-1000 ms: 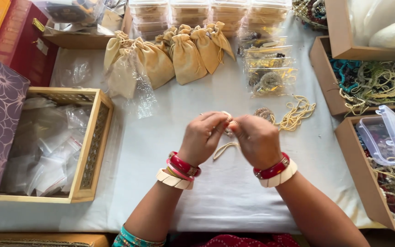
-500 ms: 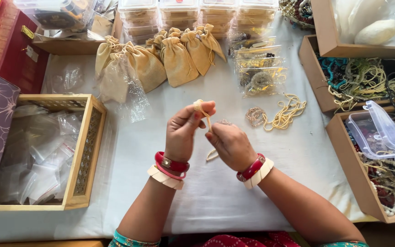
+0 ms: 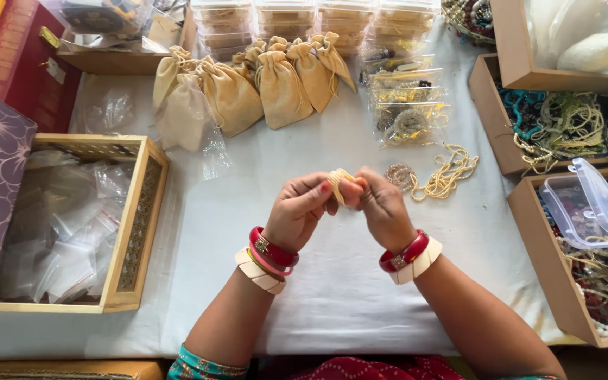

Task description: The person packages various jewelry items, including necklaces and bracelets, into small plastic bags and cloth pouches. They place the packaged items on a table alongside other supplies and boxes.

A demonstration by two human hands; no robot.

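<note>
My left hand point(image 3: 302, 209) and my right hand point(image 3: 381, 205) meet above the middle of the white table point(image 3: 332, 295). Both pinch a small bundle of cream beaded cord point(image 3: 340, 181) held between the fingertips. Each wrist wears red and cream bangles. Just beyond my right hand lie a loose cream bead necklace point(image 3: 447, 173) and a small coiled piece point(image 3: 400, 174) on the cloth.
Several gold drawstring pouches point(image 3: 248, 88) lie at the back, with clear packets of jewellery point(image 3: 404, 98) beside them. A wooden tray of plastic bags point(image 3: 138, 225) stands left. Cardboard boxes of bead strings point(image 3: 564, 127) and an open clear plastic case point(image 3: 589, 207) sit right.
A second ago the cord hung down between my hands; now it is gathered into a small bundle at my fingertips, with both hands closed together on it.
</note>
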